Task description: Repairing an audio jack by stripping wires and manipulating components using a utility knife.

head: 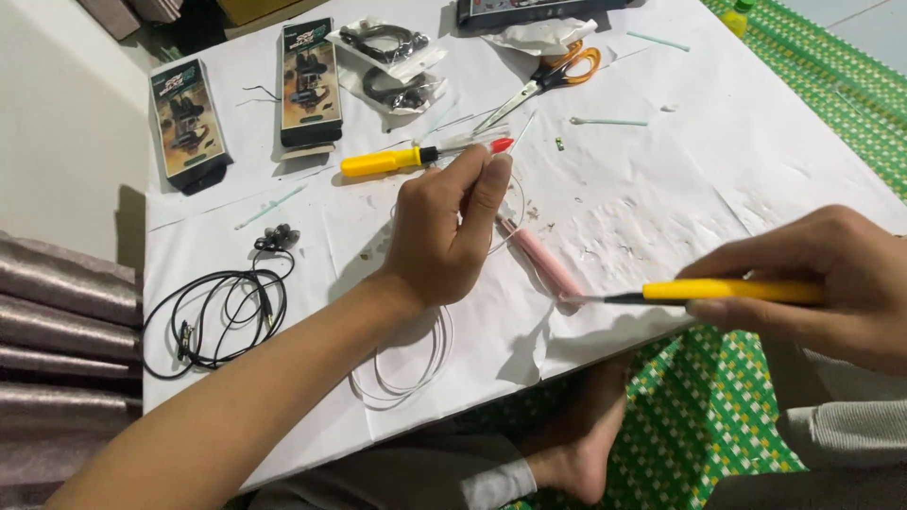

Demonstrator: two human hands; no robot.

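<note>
Head view: both hands engaged on a thin white cable over the paper-covered tabletop [718,170].

The left hand [444,236] is raised above the sheet with thumb and fingers pinched together; it appears to clamp the white cable [416,378], whose loops lie under the wrist at the near edge, though the pinch point itself is too small to confirm. The right hand [831,283] is closed around a yellow-handled tool [727,291]; its dark tip points left, touching or just short of a pink tube [543,260] lying on the sheet. A second yellow screwdriver [406,158], scissors [548,76], black earphones [227,312] and two boxed sets [189,118] lie beyond. Risk, as a judgement: the tool tip could slip toward the left fingers, and a tug on the cable could drag its loops off the near edge.
</note>
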